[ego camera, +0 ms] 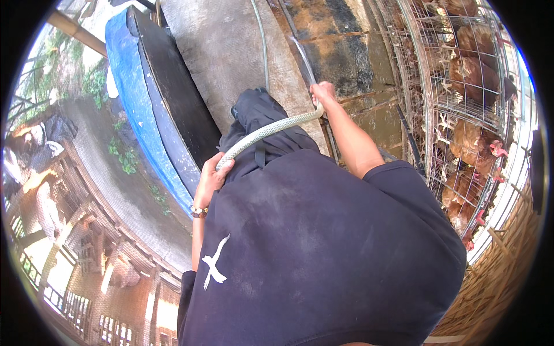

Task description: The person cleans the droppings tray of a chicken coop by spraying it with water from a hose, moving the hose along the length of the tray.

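A pale braided water hose (272, 128) runs across the front of my dark trousers. My left hand (215, 173), with a bracelet or watch at the wrist, grips it at hip height. My right hand (323, 94) is closed around the hose near its outlet, where the hose bends sharply upward in the picture. A stream of water (305, 58) shoots from there along the edge of a wet, stained channel (342, 65). The hose's very tip is hidden by my right fingers.
Wire cages (469, 112) with several brown hens line the right side. On the left stands a long black panel (173, 82) with blue sheeting (136, 95) along it. A thin hose (262, 39) lies on the concrete walkway (212, 47). Netting and wooden posts (65, 233) are farther left.
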A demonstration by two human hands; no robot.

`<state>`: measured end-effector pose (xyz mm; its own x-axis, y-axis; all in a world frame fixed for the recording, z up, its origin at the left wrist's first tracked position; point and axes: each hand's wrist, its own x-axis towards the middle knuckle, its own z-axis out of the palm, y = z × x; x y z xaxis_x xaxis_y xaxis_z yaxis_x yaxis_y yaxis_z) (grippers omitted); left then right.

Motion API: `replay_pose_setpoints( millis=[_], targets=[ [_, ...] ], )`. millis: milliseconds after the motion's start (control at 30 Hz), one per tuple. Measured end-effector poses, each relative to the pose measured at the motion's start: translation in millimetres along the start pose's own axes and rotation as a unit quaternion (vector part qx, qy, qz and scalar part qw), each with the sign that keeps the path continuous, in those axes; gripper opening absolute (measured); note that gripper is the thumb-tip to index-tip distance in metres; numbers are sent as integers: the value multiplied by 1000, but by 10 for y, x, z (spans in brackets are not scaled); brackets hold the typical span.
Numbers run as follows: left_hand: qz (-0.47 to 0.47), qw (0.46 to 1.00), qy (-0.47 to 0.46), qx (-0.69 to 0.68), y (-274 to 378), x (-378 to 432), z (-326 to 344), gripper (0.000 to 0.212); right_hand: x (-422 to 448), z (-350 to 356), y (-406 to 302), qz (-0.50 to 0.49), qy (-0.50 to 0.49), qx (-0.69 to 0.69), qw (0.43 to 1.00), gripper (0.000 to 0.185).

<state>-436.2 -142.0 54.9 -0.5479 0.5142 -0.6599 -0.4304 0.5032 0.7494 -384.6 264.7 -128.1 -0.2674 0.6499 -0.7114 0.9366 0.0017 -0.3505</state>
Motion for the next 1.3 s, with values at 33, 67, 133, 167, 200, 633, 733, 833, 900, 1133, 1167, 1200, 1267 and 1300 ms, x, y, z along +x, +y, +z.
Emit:
replay_pose_setpoints(
  millis=[33,67,133,167,200,633,733,833,900,1133,1167,1200,1267,1300],
  targets=[
    [18,1000,2,20,-8,65,-28,29,135,40,148,6,-4,-36,999,21],
    [34,999,8,36,-23,119,-55,29,161,93,232,49,15,-40,998,22],
    [45,997,5,64,11,235,-135,29,213,122,369,76,26,-46,996,22],
    [40,996,-3,74,40,303,-186,29,254,123,413,90,32,-49,994,22],
    [33,996,-8,84,94,353,-228,30,243,124,370,80,24,-22,996,22],
    [23,998,-44,40,693,1246,-959,28,514,167,-590,56,79,-8,995,21],
    [73,993,-43,78,794,1505,-1111,27,558,110,-827,71,64,3,995,22],
    [55,996,-47,46,960,1673,-1243,28,579,87,-1052,104,53,28,993,21],
    [40,996,-56,48,1125,1785,-1299,28,539,74,-1085,122,68,14,990,22],
    [-8,991,-104,89,1660,2248,-1411,27,447,124,-854,230,89,46,968,16],
    [3,990,-109,91,1690,2328,-1412,28,434,105,-899,250,85,36,964,16],
    [13,989,-116,94,1726,2391,-1417,28,421,100,-879,252,82,39,963,15],
    [27,985,-131,108,1802,2506,-1441,29,433,101,-870,266,93,49,958,15],
    [31,983,-140,117,1873,2567,-1447,29,435,99,-864,273,99,52,955,14]
  ],
)
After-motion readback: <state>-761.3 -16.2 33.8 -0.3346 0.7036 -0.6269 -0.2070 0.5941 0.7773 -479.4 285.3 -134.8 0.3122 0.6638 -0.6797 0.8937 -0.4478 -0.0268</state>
